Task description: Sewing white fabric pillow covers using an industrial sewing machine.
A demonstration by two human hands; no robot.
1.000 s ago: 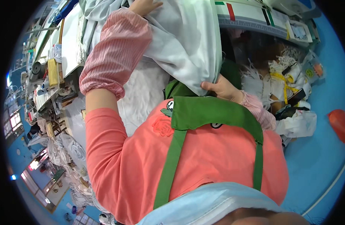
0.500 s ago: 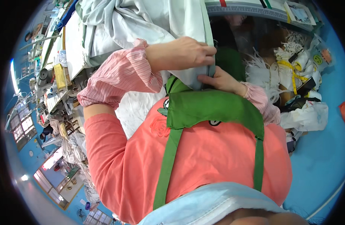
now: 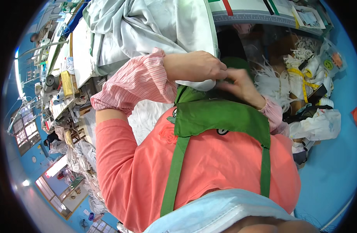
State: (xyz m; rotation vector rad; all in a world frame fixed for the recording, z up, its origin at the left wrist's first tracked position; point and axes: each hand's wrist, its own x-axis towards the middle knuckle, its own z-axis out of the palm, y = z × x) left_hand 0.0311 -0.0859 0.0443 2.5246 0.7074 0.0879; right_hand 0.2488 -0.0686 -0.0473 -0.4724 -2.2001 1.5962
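A pale grey-white cloth (image 3: 159, 29) hangs in folds off the work table, its right edge bordered in light green. At that edge my left hand (image 3: 203, 66) has its fingers closed on the cloth, the back of the hand facing up. Right beside its fingertips, my right hand (image 3: 242, 86) is curled, thumb and fingers drawn together. Whatever the right hand holds is hidden between the two hands. A lower corner of the cloth shows under my left wrist, just above my green apron (image 3: 221, 114).
A grey ruler strip (image 3: 256, 18) runs along the table's far edge. To the right sit white thread cones (image 3: 312, 66) with a yellow tape measure (image 3: 304, 81), white strips (image 3: 275, 81) and a white plastic bag (image 3: 316, 123). Machines and cloth heaps (image 3: 79, 157) lie left.
My left hand has moved slightly down toward me. The right hand has turned and come up against the left fingertips, its thumb no longer lying on the cloth edge.
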